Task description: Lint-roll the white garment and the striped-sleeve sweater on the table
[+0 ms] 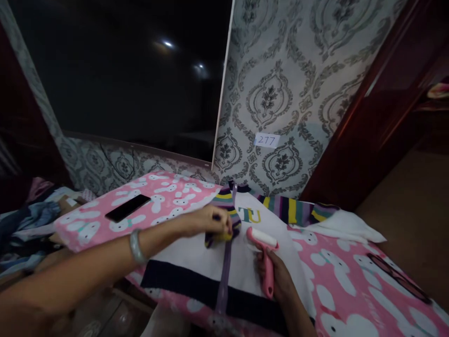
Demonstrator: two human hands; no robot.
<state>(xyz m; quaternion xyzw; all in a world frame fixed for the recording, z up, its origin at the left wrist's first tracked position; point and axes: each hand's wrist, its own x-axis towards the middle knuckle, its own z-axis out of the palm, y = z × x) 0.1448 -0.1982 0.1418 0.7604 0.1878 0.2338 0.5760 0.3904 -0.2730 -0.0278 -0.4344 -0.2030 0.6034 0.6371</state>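
A white cardigan [196, 255] with a navy hem, a purple front band and "TU" lettering lies spread out. My left hand [206, 221], with a pale bangle at the wrist, is closed on the cardigan's striped sleeve [224, 201], which is folded over the front. Slight blur softens the fingertips there. Wrapped round the pink handle of a lint roller [268, 271] is my right hand [278, 276]. The roller's white cylinder is at or just above the cardigan's right front, below the lettering; contact is hard to tell. The other striped sleeve [294, 210] stretches out to the right.
A pink bunny-print cover [175, 196] lies under the cardigan. On it are a black phone [128, 208] at left and dark-framed glasses [400, 278] at right. Piled clothes [35, 220] sit far left. Behind stand a large television [133, 79] and a patterned wall with a "277" label [267, 140].
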